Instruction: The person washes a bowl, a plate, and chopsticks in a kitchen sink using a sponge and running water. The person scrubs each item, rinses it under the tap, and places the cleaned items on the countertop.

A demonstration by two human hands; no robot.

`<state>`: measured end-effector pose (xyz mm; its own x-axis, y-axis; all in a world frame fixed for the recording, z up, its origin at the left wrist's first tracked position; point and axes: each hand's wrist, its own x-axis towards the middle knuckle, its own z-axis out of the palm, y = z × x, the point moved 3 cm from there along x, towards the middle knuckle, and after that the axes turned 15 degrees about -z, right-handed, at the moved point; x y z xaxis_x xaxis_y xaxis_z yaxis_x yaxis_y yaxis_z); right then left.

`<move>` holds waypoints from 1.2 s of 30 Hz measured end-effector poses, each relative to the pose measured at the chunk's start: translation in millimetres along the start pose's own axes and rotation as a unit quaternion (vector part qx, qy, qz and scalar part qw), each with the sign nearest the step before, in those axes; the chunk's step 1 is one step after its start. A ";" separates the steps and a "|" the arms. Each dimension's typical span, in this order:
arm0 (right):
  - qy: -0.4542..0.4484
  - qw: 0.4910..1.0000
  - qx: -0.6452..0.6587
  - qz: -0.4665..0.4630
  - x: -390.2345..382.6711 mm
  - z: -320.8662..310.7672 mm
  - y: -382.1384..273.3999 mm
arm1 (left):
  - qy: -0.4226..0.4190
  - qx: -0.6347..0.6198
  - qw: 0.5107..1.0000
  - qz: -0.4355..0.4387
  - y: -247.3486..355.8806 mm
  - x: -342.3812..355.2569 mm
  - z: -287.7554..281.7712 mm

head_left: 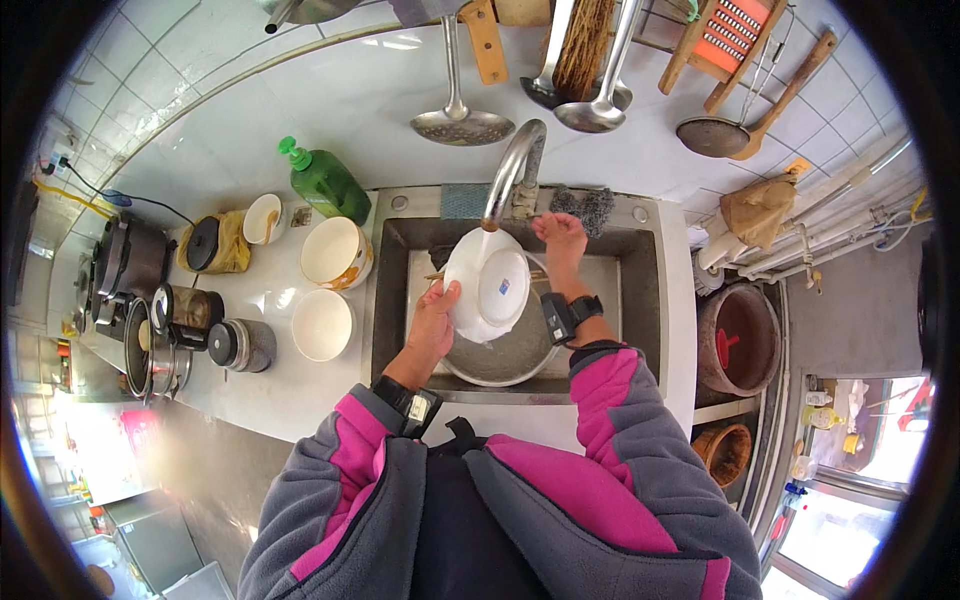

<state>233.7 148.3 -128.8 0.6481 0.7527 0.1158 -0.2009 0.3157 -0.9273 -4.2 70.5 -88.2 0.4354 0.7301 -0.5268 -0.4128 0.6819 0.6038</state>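
Centre frame, the left hand (433,322) has its fingers clamped on the lower-left rim of a white plate (487,284), tilted over the sink (640,290) under the tap (515,168). The right hand (562,240) reaches up by the tap base, fingers curled; on what, I cannot tell. Below the plate sits a metal basin (510,355). Left on the bench (270,300), two white bowls (322,324) look empty.

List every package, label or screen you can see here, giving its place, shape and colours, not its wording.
Soap bottle: green pump bottle, counter left of the tap.
Plate: white, blue mark on its underside, held by left hand over the sink.
Bottles: small, yellowish, far right; labels too small to tell.
Screens: none.
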 end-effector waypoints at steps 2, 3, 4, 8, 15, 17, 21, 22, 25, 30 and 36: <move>-0.009 1.000 -0.010 -0.018 10.6 -0.3 -3.0 | -0.001 -0.001 1.000 0.003 -0.1 -1.6 -1.9; -0.001 1.000 -0.008 -0.010 11.9 0.7 -1.6 | 0.002 0.004 1.000 0.010 -0.1 -2.4 -2.9; -0.007 1.000 -0.009 0.006 12.7 0.0 -0.6 | -0.018 -0.012 1.000 0.011 -0.6 -2.8 -2.9; -0.032 0.999 0.009 0.037 6.8 -4.6 -0.3 | -0.009 -0.013 1.000 -0.002 -4.5 -2.9 -6.1; -0.085 0.974 -0.099 0.184 -64.5 -39.7 -4.8 | -0.004 -0.026 1.000 -0.016 -12.8 -11.0 -11.2; -0.110 0.969 -0.114 0.191 -88.4 -47.6 -5.3 | 0.014 -0.020 0.999 -0.024 -16.4 -15.9 -13.9; -0.134 0.958 -0.091 0.236 -119.6 -54.6 -10.0 | 0.003 -0.031 0.999 -0.018 -23.8 -27.4 -13.8; -0.133 0.955 -0.080 0.252 -123.9 -55.0 -12.5 | 0.017 -0.023 0.999 -0.018 -25.5 -30.3 -14.2; -0.169 0.952 -0.068 0.245 -131.5 -53.3 -23.1 | 0.039 -0.007 0.999 -0.026 -29.9 -39.1 -14.2; -0.182 0.954 -0.055 0.231 -135.4 -51.8 -30.6 | 0.031 -0.021 0.999 -0.017 -33.3 -53.0 -12.0; -0.228 0.949 -0.062 0.210 -139.4 -53.5 -32.8 | 0.037 -0.026 0.999 0.018 -41.0 -71.7 -7.9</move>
<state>189.3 2.1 -133.5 0.1387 0.9779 -0.1565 -0.2637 -0.1158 -0.9576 -24.7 -9.5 -79.9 0.3606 0.7537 -0.5494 -0.4691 0.6557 0.5917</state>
